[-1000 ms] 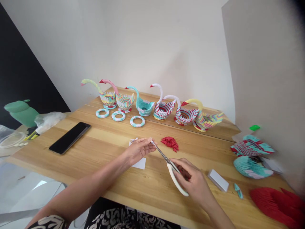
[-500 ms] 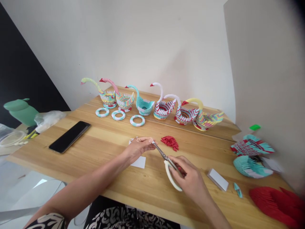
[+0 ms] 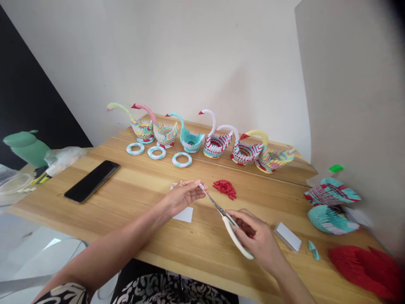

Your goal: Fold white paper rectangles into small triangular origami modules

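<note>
My left hand is closed, pinching a small white piece of paper between thumb and fingers. The tips of the scissors meet that piece; whether the blades are cutting it I cannot tell. My right hand is wrapped round the scissors' white handles, fingers partly hidden behind them. Beneath my left wrist lies a white sheet of paper, partly covered by the hand. Just beyond the blades is a pile of small folded red paper pieces.
Several folded-paper swans line the back of the wooden table, with paper rings before them. A phone lies left. To the right are a white box, a turquoise paper basket and a red folded piece.
My right hand and the scissors have shifted slightly right, so more of the blades shows. My left hand keeps its pinch on the paper piece with its fingers slightly rearranged.
</note>
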Demonstrator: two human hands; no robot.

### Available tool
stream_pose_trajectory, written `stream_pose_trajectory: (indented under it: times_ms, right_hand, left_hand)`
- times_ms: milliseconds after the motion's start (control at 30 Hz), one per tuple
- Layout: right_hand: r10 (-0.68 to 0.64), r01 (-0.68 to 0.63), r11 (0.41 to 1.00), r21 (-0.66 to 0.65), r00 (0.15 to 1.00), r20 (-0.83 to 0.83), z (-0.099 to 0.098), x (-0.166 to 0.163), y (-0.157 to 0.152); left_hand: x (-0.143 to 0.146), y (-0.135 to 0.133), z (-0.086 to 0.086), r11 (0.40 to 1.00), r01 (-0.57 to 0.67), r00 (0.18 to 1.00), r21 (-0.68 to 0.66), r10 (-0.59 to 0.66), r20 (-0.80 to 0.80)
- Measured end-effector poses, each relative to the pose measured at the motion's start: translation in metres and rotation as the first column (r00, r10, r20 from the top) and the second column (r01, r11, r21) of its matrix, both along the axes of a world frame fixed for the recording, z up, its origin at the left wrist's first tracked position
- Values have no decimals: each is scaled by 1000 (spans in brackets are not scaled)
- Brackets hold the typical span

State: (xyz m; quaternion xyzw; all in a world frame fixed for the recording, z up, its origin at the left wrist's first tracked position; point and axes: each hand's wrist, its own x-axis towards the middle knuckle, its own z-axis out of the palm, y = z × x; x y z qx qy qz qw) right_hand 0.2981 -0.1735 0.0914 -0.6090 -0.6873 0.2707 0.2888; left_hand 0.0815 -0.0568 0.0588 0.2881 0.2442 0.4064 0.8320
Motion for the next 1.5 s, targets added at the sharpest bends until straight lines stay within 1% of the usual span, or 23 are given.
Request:
stream_pose_trajectory:
  times_ms: [200, 267, 367, 467, 567, 633, 700, 767, 867, 933, 967, 1033, 1067, 1100, 1133, 1167, 1200, 1233, 1267, 1300, 1367, 1433, 1500]
  right_hand:
    - [5, -7, 999, 35, 998, 56, -6, 1, 5]
    - [5, -16, 995, 102, 994, 110, -7, -4, 4]
    - [-10, -49, 968, 245, 972, 234, -8, -16, 0]
    - [10, -100, 953, 287, 955, 297, -6, -18, 0]
    - [29, -99, 966, 237, 960, 280, -4, 12, 15]
    - [-92, 19, 965, 262, 958, 271, -6, 49, 34]
    - [-263, 176, 942, 287, 918, 298, -12, 90, 55]
    - [-338, 257, 932, 254, 870, 360, -22, 127, 73]
    - [-352, 311, 936, 165, 807, 474, -36, 163, 88]
    - [-305, 271, 952, 144, 784, 541, -40, 168, 91]
    - [-281, 234, 960, 156, 780, 559, -39, 163, 91]
    - [-242, 145, 966, 215, 806, 541, -32, 138, 88]
    - [-260, 136, 951, 277, 838, 481, -27, 119, 85]
    - [-242, 121, 945, 305, 884, 399, -21, 97, 82]
    - [-169, 82, 957, 279, 938, 304, -16, 73, 78]
    - [-50, 8, 979, 206, 979, 200, -11, 48, 74]
    - [48, -60, 989, 132, 995, 93, -7, 25, 70]
    - [117, -117, 988, 97, 993, 9, -5, 5, 68]
    - [148, -142, 985, 95, 987, -59, -5, -11, 66]
    - [161, -150, 984, 98, 980, -117, -6, -22, 65]
    - [121, -101, 988, 116, 976, -181, -11, -35, 65]
    - [49, -23, 991, 128, 978, -202, -16, -39, 68]
    - [3, 27, 991, 131, 975, -224, -17, -40, 73]
  left_hand:
    - [3, -3, 0, 1000, 25, 1000, -14, -25, -7]
    - [4, -3, -1, 1000, 28, 999, 4, -28, -17]
    - [5, -2, -5, 999, -2, 1000, 43, 3, -23]
    - [4, 2, -7, 998, -41, 999, 56, 43, -32]
    - [1, 4, -5, 996, -85, 996, 36, 87, -32]
    - [0, 4, -3, 995, -95, 995, 31, 96, -17]
    - [0, 4, -1, 996, -88, 996, 26, 89, -1]
    - [1, 3, -1, 996, -88, 996, 14, 88, 9]
    - [3, 1, -2, 996, -82, 997, 23, 81, 17]
    - [4, 0, -2, 997, -66, 998, 44, 66, 10]
    - [4, 0, -2, 996, -61, 998, 57, 61, 1]
    - [5, -2, 1, 994, -54, 998, 96, 58, -38]
    - [6, -4, 3, 990, -55, 995, 128, 64, -72]
    - [6, -5, 5, 984, -56, 990, 171, 76, -116]
    - [7, -6, 7, 973, -53, 981, 223, 92, -169]
    - [7, -8, 9, 958, -46, 968, 282, 113, -226]
    - [7, -9, 10, 937, -34, 950, 347, 138, -279]
    - [7, -11, 10, 909, -20, 931, 417, 169, -324]
    - [8, -12, 10, 874, -4, 911, 486, 203, -358]
    - [8, -14, 9, 835, 8, 894, 549, 241, -379]
    - [9, -17, 5, 764, 15, 862, 645, 318, -396]
    - [10, -18, 2, 725, 11, 828, 689, 379, -412]
    - [9, -16, 1, 705, 9, 793, 709, 427, -435]
